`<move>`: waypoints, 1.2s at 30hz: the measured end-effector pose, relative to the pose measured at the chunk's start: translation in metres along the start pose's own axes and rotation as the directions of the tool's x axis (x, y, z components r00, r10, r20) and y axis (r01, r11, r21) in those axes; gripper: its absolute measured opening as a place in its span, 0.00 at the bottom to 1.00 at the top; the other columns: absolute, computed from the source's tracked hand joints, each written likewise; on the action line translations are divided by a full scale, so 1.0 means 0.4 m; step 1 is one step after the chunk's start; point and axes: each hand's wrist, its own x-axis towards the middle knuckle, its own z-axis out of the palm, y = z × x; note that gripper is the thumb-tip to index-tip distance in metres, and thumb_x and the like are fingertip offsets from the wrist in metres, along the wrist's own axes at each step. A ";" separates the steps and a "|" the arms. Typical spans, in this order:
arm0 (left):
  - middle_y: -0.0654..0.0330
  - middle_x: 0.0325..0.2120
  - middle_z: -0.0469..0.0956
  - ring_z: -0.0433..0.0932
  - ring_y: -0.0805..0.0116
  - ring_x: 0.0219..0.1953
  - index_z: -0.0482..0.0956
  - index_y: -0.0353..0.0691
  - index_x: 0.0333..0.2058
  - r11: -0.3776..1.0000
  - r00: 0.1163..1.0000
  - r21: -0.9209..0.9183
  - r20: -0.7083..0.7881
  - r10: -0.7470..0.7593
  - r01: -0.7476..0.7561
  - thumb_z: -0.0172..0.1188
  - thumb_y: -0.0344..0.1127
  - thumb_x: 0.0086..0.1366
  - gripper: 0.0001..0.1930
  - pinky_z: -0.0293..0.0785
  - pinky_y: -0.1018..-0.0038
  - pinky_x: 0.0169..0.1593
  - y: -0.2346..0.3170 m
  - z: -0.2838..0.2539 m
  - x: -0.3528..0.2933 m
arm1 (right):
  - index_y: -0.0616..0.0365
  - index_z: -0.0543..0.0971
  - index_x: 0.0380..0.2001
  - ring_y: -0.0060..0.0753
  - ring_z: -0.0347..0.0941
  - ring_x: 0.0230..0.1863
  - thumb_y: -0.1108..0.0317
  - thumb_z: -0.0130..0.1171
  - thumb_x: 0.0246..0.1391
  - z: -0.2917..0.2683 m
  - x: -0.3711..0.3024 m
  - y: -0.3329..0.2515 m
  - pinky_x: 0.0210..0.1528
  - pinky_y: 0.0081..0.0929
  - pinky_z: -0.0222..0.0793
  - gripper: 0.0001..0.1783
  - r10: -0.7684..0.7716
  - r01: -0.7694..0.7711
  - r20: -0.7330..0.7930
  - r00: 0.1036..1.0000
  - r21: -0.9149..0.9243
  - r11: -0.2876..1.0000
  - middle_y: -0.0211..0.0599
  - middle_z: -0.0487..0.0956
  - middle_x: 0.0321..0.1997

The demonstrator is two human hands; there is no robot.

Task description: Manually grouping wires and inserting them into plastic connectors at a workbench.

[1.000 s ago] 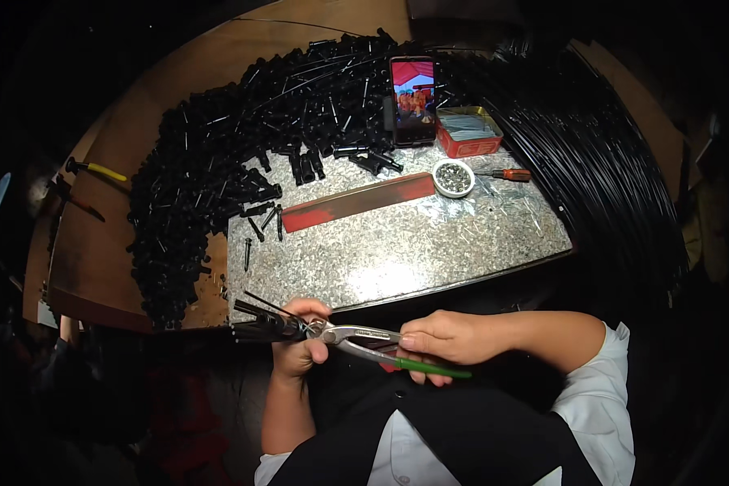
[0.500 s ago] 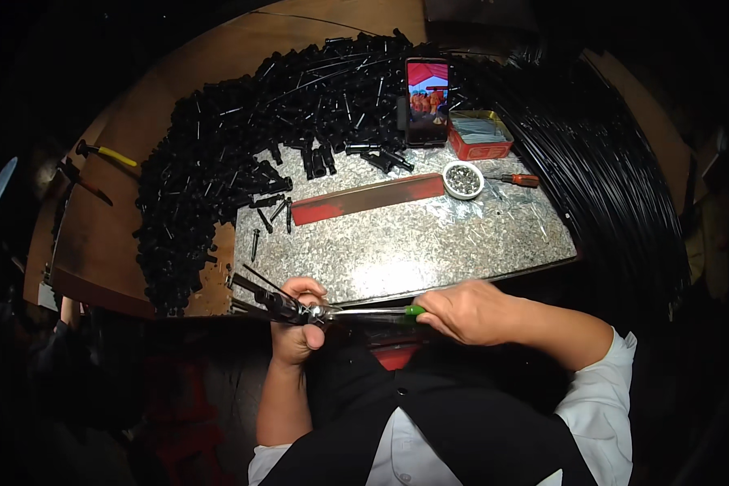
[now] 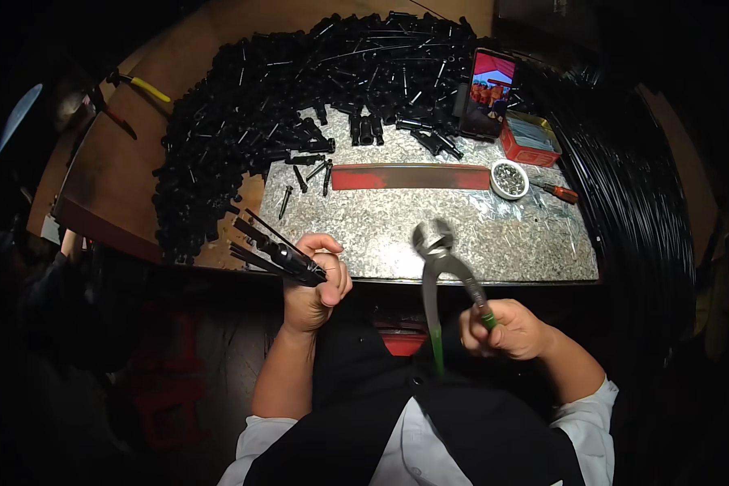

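My left hand (image 3: 321, 283) grips a black cylindrical part with several thin black rods (image 3: 287, 257) fanning out toward the upper left. A thin wire end shows at its near end, beside my thumb. My right hand (image 3: 506, 330) is closed round one green handle of a pair of end-cutting pincers (image 3: 445, 263). The pincers stand jaws up with their handles spread wide, and the other handle hangs loose to the left. Their round metal head is apart from the black part. Some motion blur softens the pincers.
A large pile of black tubular parts (image 3: 219, 121) covers the table's left and back. On the stone slab (image 3: 364, 235) lie a red-brown bar (image 3: 409, 176) and a bowl of metal bits (image 3: 509, 180). Beyond are a screwdriver (image 3: 560, 191), tin (image 3: 530, 144), phone (image 3: 490, 93) and black rods (image 3: 624, 178).
The pincers have come away from the black part in my left hand. They have swung from level to jaws up, and their handles have spread. The whole view has shifted slightly.
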 end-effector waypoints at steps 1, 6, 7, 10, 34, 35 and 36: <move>0.71 0.11 0.60 0.60 0.80 0.13 0.61 0.34 0.41 1.000 1.000 -0.005 -0.004 0.004 -0.004 0.73 0.43 0.42 0.34 0.57 0.83 0.20 -0.005 0.004 -0.003 | 0.59 0.67 0.27 0.23 0.62 0.26 0.53 0.49 0.59 -0.015 -0.002 -0.003 0.30 0.20 0.60 0.19 -0.098 0.091 -0.014 0.995 -0.248 0.964 0.33 0.68 0.28; 0.72 0.12 0.62 0.64 0.81 0.15 0.59 0.33 0.42 0.987 0.997 0.155 -0.071 -0.018 0.029 0.74 0.44 0.39 0.38 0.62 0.85 0.22 -0.016 0.021 -0.015 | 0.57 0.66 0.20 0.36 0.64 0.38 0.47 0.48 0.57 -0.003 0.015 0.008 0.41 0.34 0.64 0.24 -0.608 0.271 -0.213 0.765 -0.751 0.603 0.43 0.64 0.41; 0.72 0.12 0.62 0.64 0.82 0.15 0.59 0.33 0.42 0.986 0.997 0.167 -0.076 -0.004 0.017 0.74 0.44 0.39 0.38 0.62 0.85 0.23 -0.021 0.019 -0.015 | 0.56 0.66 0.20 0.37 0.64 0.40 0.46 0.49 0.57 -0.001 0.031 0.010 0.43 0.35 0.64 0.24 -0.723 0.367 -0.221 0.654 -0.743 0.559 0.43 0.63 0.43; 0.71 0.11 0.60 0.59 0.80 0.13 0.59 0.35 0.42 0.971 0.998 0.238 -0.057 0.014 0.000 0.73 0.46 0.42 0.37 0.56 0.82 0.19 -0.030 0.017 -0.018 | 0.56 0.66 0.21 0.42 0.62 0.50 0.43 0.47 0.56 -0.005 0.050 -0.003 0.51 0.42 0.64 0.26 -0.915 0.462 -0.219 0.339 -0.809 0.364 0.43 0.62 0.46; 0.74 0.14 0.61 0.60 0.84 0.17 0.59 0.37 0.42 0.906 0.996 0.422 -0.089 -0.010 0.047 0.74 0.52 0.31 0.43 0.56 0.86 0.25 -0.074 -0.005 -0.047 | 0.65 0.67 0.41 0.55 0.61 0.54 0.77 0.58 0.35 0.017 0.051 0.039 0.61 0.58 0.49 0.24 -0.455 -0.203 -0.127 0.881 -0.971 -0.122 0.52 0.64 0.49; 0.74 0.14 0.61 0.60 0.84 0.17 0.59 0.37 0.42 0.906 0.996 0.420 -0.090 -0.009 0.046 0.74 0.52 0.31 0.43 0.56 0.86 0.25 -0.072 -0.003 -0.048 | 0.65 0.67 0.42 0.55 0.61 0.55 0.77 0.58 0.35 0.017 0.053 0.042 0.61 0.58 0.48 0.24 -0.438 -0.193 -0.128 0.890 -0.975 -0.107 0.52 0.64 0.50; 0.69 0.24 0.64 0.62 0.83 0.20 0.62 0.38 0.26 0.878 0.996 0.476 -0.084 -0.016 0.054 0.75 0.51 0.32 0.33 0.59 0.83 0.26 -0.066 0.000 -0.048 | 0.65 0.67 0.42 0.55 0.60 0.57 0.76 0.58 0.36 0.018 0.056 0.044 0.62 0.58 0.46 0.24 -0.421 -0.182 -0.129 0.898 -0.979 -0.089 0.52 0.63 0.50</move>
